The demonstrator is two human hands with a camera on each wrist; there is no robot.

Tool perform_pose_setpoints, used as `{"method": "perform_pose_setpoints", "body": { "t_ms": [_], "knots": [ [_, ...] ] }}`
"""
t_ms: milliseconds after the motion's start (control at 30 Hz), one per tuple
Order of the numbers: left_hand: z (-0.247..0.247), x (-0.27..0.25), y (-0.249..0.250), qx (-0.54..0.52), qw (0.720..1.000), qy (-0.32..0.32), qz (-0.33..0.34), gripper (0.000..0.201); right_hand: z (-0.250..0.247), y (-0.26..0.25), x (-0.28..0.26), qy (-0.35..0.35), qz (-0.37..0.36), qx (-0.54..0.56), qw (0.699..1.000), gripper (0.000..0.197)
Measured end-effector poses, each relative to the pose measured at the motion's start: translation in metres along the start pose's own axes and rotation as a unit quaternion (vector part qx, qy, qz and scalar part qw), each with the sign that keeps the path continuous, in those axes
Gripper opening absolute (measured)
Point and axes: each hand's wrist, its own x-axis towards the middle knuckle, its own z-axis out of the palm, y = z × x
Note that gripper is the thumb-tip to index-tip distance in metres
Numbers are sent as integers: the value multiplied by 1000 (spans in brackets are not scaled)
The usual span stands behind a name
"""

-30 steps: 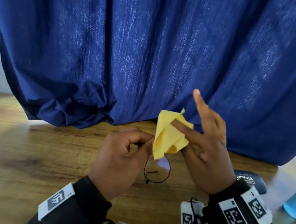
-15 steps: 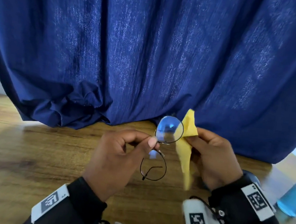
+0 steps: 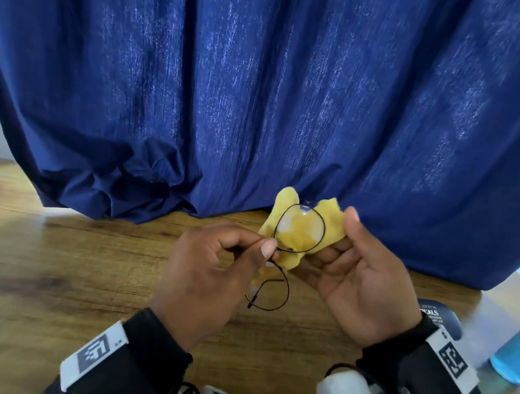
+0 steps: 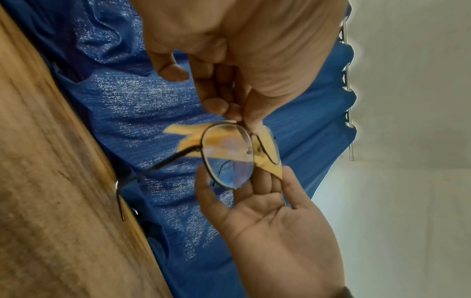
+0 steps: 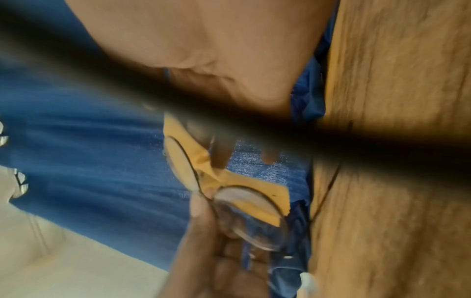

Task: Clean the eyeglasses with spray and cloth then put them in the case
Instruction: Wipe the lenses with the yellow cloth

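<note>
My left hand (image 3: 266, 248) pinches the thin black round-framed eyeglasses (image 3: 300, 229) at the bridge, one lens above the other, over the table. The yellow cloth (image 3: 331, 221) lies spread behind the upper lens, on the fingers of my right hand (image 3: 340, 240), whose palm faces me with the thumb raised off the cloth. In the left wrist view the eyeglasses (image 4: 228, 155) hang from the left hand (image 4: 242, 119), the cloth (image 4: 271, 168) sits behind them, and one temple arm sticks out to the left. The dark case (image 3: 438, 316) and blue spray bottle (image 3: 518, 356) lie at the right.
A wooden table (image 3: 44, 267) runs under both hands. A dark blue curtain (image 3: 265, 98) hangs across the back and bunches on the table's far edge. The case and bottle lie close to my right wrist.
The cloth, bunched over the upper lens a second ago, then hanging pinched beside it, now lies spread behind the lens on my right fingers. The left hand still holds the glasses.
</note>
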Motion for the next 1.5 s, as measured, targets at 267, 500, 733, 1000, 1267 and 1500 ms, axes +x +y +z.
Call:
{"method": "perform_pose_setpoints", "body": {
  "t_ms": [267, 500, 733, 1000, 1267, 1500],
  "knots": [
    [0, -1, 4, -25, 1000, -7, -4, 10, -4, -12, 0, 34, -37, 44, 998, 44],
    [0, -2, -2, -1, 1000, -21, 2, 10, 4, 4, -2, -51, 21, -20, 998, 74],
    [-6, 4, -5, 13, 1000, 26, 1, 10, 7, 2, -4, -36, -12, -20, 999, 58],
    [-5, 6, 1, -191, 976, 13, -101, 13, -1, 5, 3, 51, -46, -32, 997, 38],
    [-4, 6, -2, -189, 977, 49, -87, 10, 15, 20, -7, -19, -22, -154, 988, 47],
    [-9, 10, -7, -160, 980, 91, -78, 10, 15, 16, -7, -12, 59, -75, 995, 57]
  ]
}}
